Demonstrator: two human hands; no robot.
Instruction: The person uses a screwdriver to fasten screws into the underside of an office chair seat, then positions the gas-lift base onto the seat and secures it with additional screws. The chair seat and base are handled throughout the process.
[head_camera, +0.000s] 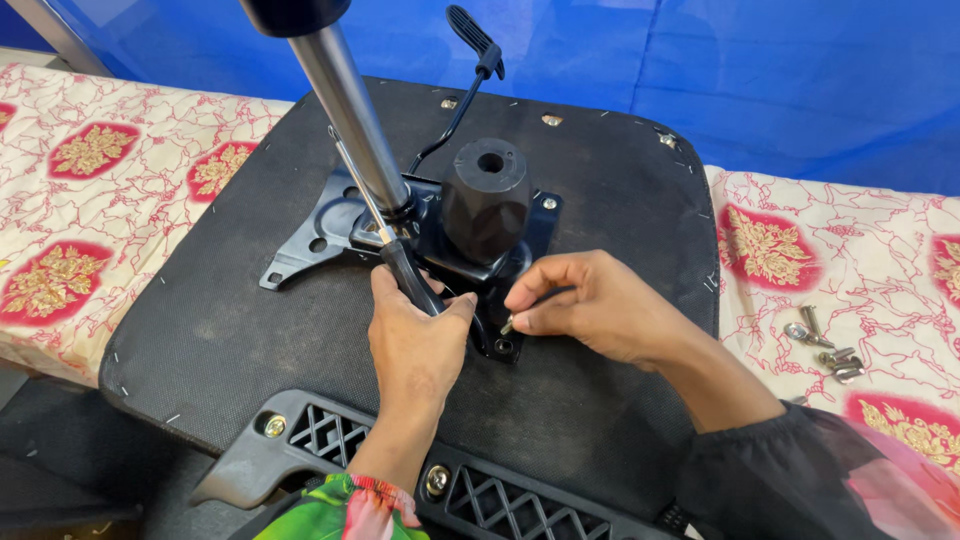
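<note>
On the upturned seat (230, 330), her left hand (415, 345) grips the screwdriver (405, 275) while the right hand (590, 305) pinches a screw (508, 324); best keep that shaft upright over the plate (330, 225).

Both hands are bare. The left hand (415, 345) emerges from a bright green sleeve with pink and red pattern. The right hand (590, 305) emerges from a loose black sleeve gathered at the cuff.

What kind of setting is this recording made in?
Probably a makeshift furniture-assembly spot, not a proper workshop. An upturned chair seat lies on a floral cloth before a blue sheet. The left hand holds a screwdriver at the black mounting plate; loose bolts lie nearby.
</note>
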